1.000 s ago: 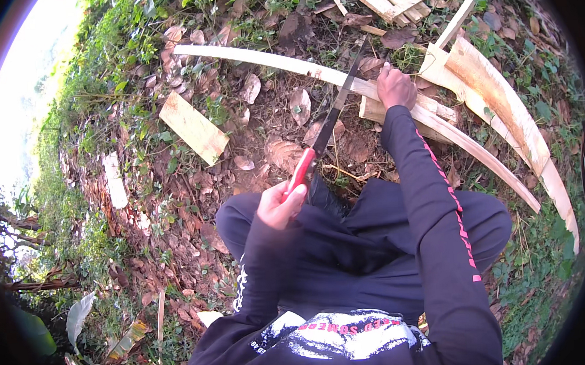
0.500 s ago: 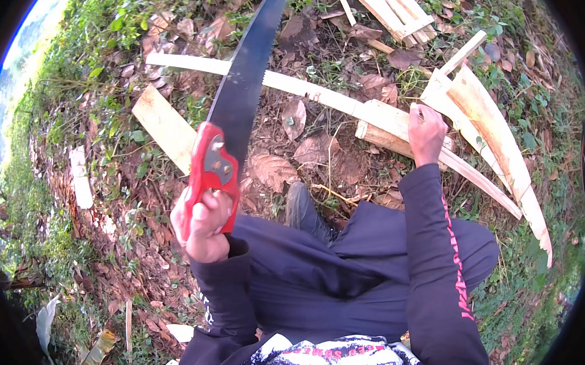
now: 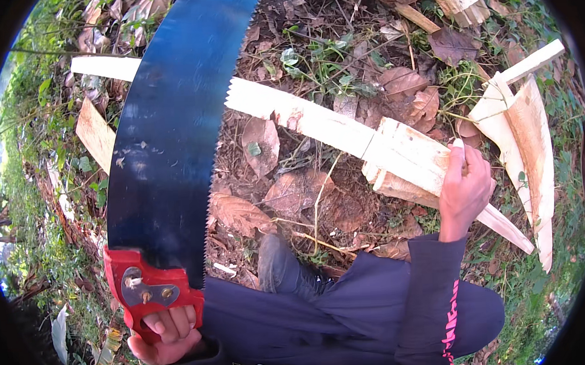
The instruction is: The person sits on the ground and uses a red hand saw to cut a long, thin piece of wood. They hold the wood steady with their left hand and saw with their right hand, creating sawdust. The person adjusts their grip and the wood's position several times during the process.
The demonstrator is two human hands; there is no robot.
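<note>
A hand saw (image 3: 166, 129) with a wide dark blade and a red handle stands raised on the left. My left hand (image 3: 172, 331) wraps its fingers through the handle. The toothed edge faces right, and the blade hides part of a long pale wooden strip (image 3: 296, 117) lying behind it. That strip runs down to the right across a short wood block (image 3: 397, 186) on the ground. My right hand (image 3: 463, 181) is closed around the strip at the block, thumb on top. A thin dark line crosses the strip near the block's left end.
Two curved wood slabs (image 3: 529, 152) lie at the right, with a thin stick beside them. A bundle of split wood (image 3: 461, 2) lies at the far right and a flat board (image 3: 94, 135) at the left. My shoe (image 3: 283, 268) rests on the leaf-strewn soil near the block.
The saw has come nearer and lower left, its blade now turned broadside. My right hand appears farther right and lower, still on the strip. The whole view has shifted closer to the wood.
</note>
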